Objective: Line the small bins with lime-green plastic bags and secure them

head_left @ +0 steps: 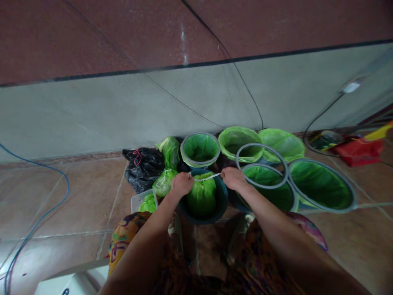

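L hand (pixel 182 183): you're pinching white tie (pixel 211 177)
R hand (pixel 232 178): pinching its other end
Green bag (pixel 202 198): sitting in bin (pixel 222 199), ctr frame
Tie-off: prob. cinching; knot blurry
Next pull: prob. needing even tension

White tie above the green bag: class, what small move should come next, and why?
Probably draw the ends of the white tie further apart: the left hand and right hand each grip it, and it spans the gathered top of the green bag in the dark bin, so pulling might tighten it.
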Motion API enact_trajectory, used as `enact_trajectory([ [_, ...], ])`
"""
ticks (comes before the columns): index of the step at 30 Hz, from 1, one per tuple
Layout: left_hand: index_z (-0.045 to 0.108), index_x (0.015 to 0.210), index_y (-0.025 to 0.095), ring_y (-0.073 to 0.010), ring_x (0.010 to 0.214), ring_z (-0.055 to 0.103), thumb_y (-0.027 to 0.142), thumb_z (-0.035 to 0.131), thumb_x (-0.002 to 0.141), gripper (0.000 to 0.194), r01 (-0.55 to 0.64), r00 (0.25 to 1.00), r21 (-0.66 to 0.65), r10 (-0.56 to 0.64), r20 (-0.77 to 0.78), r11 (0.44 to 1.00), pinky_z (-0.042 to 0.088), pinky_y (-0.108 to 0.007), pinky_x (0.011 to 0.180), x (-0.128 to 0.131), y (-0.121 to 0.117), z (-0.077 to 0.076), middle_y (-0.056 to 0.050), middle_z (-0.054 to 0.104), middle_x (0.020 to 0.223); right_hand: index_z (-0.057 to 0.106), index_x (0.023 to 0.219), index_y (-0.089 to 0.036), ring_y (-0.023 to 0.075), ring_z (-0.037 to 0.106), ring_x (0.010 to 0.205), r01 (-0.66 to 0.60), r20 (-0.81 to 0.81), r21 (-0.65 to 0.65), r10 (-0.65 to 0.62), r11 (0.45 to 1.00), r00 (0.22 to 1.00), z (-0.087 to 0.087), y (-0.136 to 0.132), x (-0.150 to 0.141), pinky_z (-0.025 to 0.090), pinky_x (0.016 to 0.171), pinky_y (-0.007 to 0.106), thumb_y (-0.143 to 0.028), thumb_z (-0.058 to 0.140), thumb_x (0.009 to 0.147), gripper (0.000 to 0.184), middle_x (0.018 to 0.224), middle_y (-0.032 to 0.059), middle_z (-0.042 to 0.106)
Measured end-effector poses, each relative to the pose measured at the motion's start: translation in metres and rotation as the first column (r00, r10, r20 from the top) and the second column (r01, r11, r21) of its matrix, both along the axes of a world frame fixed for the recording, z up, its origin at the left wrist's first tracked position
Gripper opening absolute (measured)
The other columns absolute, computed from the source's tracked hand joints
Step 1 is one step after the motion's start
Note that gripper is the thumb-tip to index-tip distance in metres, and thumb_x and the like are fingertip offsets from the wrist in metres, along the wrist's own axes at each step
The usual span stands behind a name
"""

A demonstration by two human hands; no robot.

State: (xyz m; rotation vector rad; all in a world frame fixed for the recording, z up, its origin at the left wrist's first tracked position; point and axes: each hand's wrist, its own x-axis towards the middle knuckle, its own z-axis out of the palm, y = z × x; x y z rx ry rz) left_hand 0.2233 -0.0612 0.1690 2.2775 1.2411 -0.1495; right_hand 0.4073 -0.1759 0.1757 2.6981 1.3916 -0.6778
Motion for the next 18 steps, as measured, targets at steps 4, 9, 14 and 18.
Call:
enact_trajectory([
  [4,0.066,0.064,0.016,-0.0123,0.059,0.058,0.028,0.059,0.08,0.022,-0.131,0.812,-0.501,0.382,0.441,0.855,0.044,-0.023,0.06,0.004,-0.002,0.0,0.001,0.059,0.057,0.075,0.086,-0.016,0.0188,0.066,0.084,-0.033,-0.257,0.275,0.106,0.961,0.961,-0.004,0.002,0.001,0.043,0.074,0.027,-0.029,0.05,0.093,0.028,0.086,0.0077,0.074],
  [9,0.06,0.066,0.014,-0.01,0.055,0.058,0.038,0.069,0.077,0.027,-0.013,0.606,-0.83,0.665,0.436,0.557,0.046,-0.023,0.057,0.008,-0.011,-0.003,-0.003,0.067,0.067,0.066,0.075,-0.017,0.0163,0.062,0.068,0.244,-0.645,0.466,0.137,0.851,0.752,-0.011,0.005,-0.009,0.045,0.066,0.026,-0.043,0.053,0.088,0.033,0.07,0.0027,0.066],
  [14,0.061,0.073,0.014,-0.0095,0.058,0.059,0.04,0.073,0.077,0.029,0.044,0.591,-0.786,0.618,0.518,0.616,0.046,-0.022,0.059,0.007,-0.012,-0.011,0.0,0.063,0.067,0.066,0.077,-0.017,0.0154,0.06,0.066,0.31,-0.751,0.479,0.202,0.821,0.628,-0.01,0.007,-0.016,0.045,0.064,0.027,-0.052,0.061,0.082,0.035,0.067,0.0005,0.062],
  [18,0.068,0.082,0.012,-0.0081,0.059,0.053,0.026,0.078,0.068,0.022,0.15,0.721,-0.637,0.357,0.593,0.756,0.042,-0.021,0.059,0.008,-0.011,-0.021,0.003,0.061,0.065,0.068,0.079,-0.016,0.0136,0.057,0.065,0.308,-0.775,0.489,0.245,0.816,0.583,-0.008,0.007,-0.022,0.045,0.064,0.026,-0.05,0.067,0.079,0.035,0.068,0.0,0.062],
])
